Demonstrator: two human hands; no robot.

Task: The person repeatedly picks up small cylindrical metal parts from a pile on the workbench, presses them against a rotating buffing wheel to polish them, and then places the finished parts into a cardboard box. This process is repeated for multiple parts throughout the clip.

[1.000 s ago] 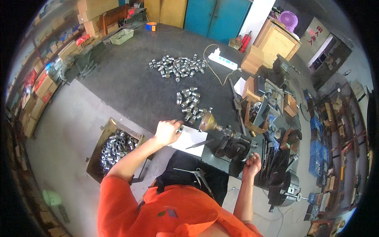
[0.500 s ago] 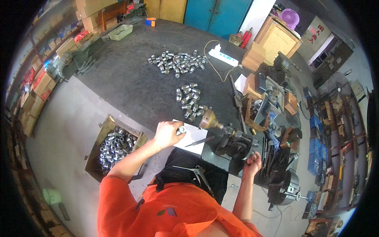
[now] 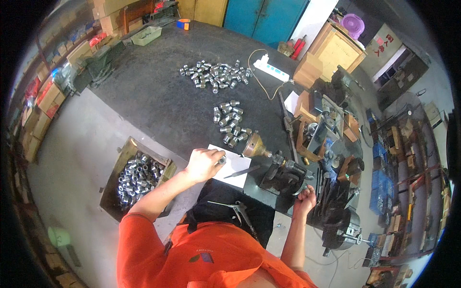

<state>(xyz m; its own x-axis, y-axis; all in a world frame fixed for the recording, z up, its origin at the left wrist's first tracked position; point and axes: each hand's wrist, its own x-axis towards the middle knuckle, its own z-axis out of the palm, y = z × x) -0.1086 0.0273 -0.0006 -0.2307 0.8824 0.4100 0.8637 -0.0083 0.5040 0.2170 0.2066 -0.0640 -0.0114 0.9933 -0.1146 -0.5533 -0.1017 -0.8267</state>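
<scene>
My left hand is closed around a short silver threaded pipe fitting, held over a white sheet of paper at the table's near edge. A dark flat file-like tool lies across that paper. Right of it stands a dark metal bench fixture with a brass-coloured cup-shaped head pointing left. At the fixture's right rear end my right hand has its fingers curled by the round part; what they grip is hidden. Just beyond the paper sits a small group of fittings.
A larger pile of fittings lies farther back on the dark table. A wooden crate full of fittings stands at left. A white power strip, boxes of parts and a chuck are at right. An air gun rests on my lap.
The fitting in my left hand has tilted slightly, and the hand stays over the paper. My right hand remains at the fixture's end. The whole view has shifted a little.
</scene>
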